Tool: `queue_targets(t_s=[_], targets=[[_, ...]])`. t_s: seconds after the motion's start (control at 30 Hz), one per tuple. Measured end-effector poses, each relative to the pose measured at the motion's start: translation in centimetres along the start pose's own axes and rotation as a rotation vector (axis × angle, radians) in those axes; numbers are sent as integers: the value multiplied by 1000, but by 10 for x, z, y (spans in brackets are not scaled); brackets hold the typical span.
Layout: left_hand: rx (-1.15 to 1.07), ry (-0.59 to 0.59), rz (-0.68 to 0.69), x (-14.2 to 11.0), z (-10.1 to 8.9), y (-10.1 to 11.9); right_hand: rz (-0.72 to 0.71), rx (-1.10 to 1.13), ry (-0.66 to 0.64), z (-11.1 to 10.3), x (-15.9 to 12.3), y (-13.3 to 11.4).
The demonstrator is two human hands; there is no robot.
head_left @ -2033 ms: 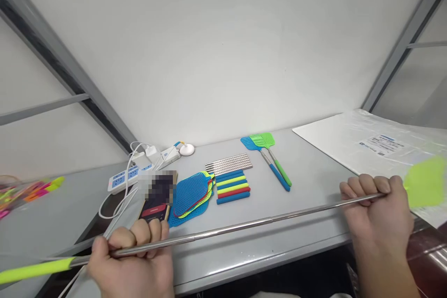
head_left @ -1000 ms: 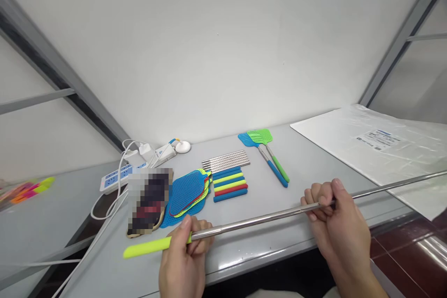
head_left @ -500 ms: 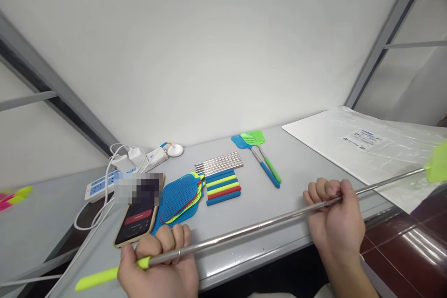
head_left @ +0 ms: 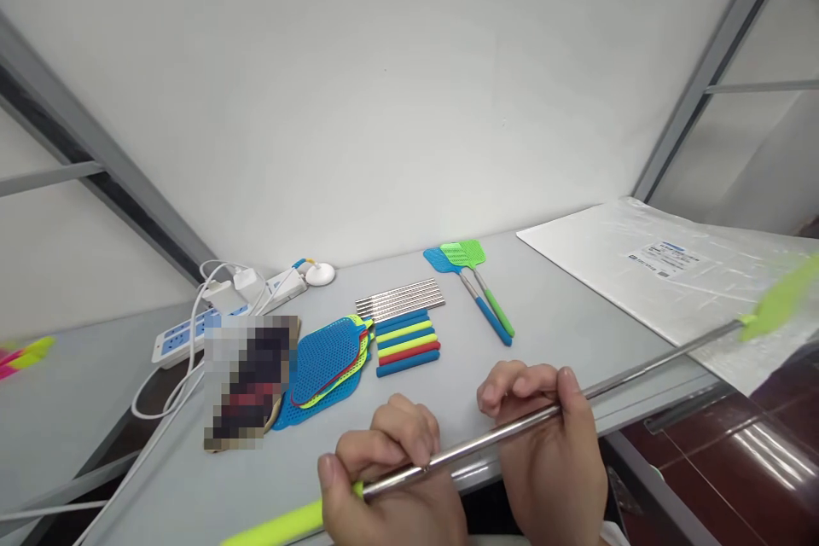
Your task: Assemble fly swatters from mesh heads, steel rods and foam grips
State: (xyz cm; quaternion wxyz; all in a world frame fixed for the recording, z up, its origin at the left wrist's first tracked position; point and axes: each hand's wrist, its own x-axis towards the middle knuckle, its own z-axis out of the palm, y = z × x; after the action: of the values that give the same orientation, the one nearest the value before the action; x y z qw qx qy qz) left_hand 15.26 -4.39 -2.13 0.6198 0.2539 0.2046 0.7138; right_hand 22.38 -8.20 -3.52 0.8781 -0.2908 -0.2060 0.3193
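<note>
A telescopic fly swatter [head_left: 477,445] slants across the front of the table, its yellow-green handle at lower left and its blurred yellow-green head at far right. My left hand [head_left: 397,478] is closed round the rod just above the handle. My right hand [head_left: 550,444] grips the steel rod farther along, thumb against it and fingers curled. Behind them lie two finished swatters, one blue [head_left: 486,316] and one green [head_left: 496,307]. Loose handles [head_left: 407,350] in several colours lie beside a row of steel rods [head_left: 403,299] and a stack of swatter heads [head_left: 326,363].
A partly blurred phone [head_left: 256,384] lies at the left, near a power strip [head_left: 176,339] with white cables. A round white device [head_left: 320,274] sits by the wall. A white plastic-wrapped sheet [head_left: 601,264] covers the table's right side.
My hands have come closer together, and the swatter's rod is visibly shorter. My left hand and the handle moved right; my right hand moved left. The head moved left.
</note>
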Motion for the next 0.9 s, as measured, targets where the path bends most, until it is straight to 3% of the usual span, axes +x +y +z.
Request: queue_targets(t_s=[0.1,0.2,0.27,0.33,0.43,0.53,0.63,0.73,0.8,0.9], targets=[[17,-5,-199,16,-6,13,61,-103,-189,-8,7,-11],[203,-164,-401,45,-33,37,238,-404,-470,-30,26,-34],[360,-220,-375,64,-57,56,355,-562,-662,-47,40,-52],[436,-198,-306,78,-76,77,370,-533,-727,-63,53,-67],[312,-69,-171,86,-84,98,251,-447,-589,-80,66,-77],[60,158,2,84,-69,104,153,-350,-364,-81,73,-72],[-123,306,70,84,-48,99,97,-87,-4,-66,74,-60],[-199,353,98,86,-30,89,18,95,350,-41,70,-46],[-195,328,153,81,-19,76,-24,127,437,-23,63,-38],[-142,235,75,61,-3,46,-49,125,354,1,44,-27]])
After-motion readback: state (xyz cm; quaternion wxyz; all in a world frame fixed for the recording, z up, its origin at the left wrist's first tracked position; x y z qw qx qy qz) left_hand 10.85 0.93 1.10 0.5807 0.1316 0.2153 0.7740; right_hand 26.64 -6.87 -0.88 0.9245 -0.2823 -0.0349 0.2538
